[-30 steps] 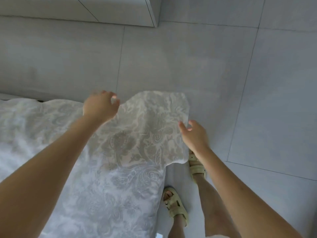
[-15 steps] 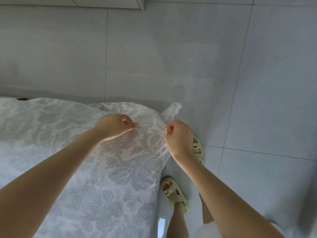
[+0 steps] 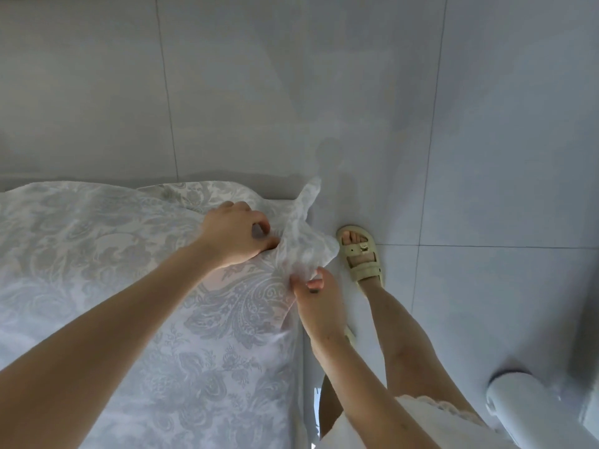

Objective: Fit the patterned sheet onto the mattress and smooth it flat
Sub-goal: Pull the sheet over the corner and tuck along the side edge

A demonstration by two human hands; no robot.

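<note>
The patterned sheet (image 3: 136, 286), pale with grey paisley, covers the mattress across the left half of the view. Its corner (image 3: 304, 241) is bunched up and sticks out past the mattress corner. My left hand (image 3: 235, 233) rests on top of the mattress near that corner, fingers curled and pinching the fabric. My right hand (image 3: 316, 296) is at the mattress side just below the corner, gripping the bunched cloth from underneath. The mattress itself is hidden under the sheet.
Grey tiled floor (image 3: 356, 108) lies beyond and right of the bed. My foot in a pale yellow sandal (image 3: 359, 254) stands close to the mattress corner. A white rounded object (image 3: 531, 406) sits at the lower right.
The loose corner, spread out flat a second ago, is now gathered into a bunch. My right hand dropped down to the mattress side and my view moved closer over the corner.
</note>
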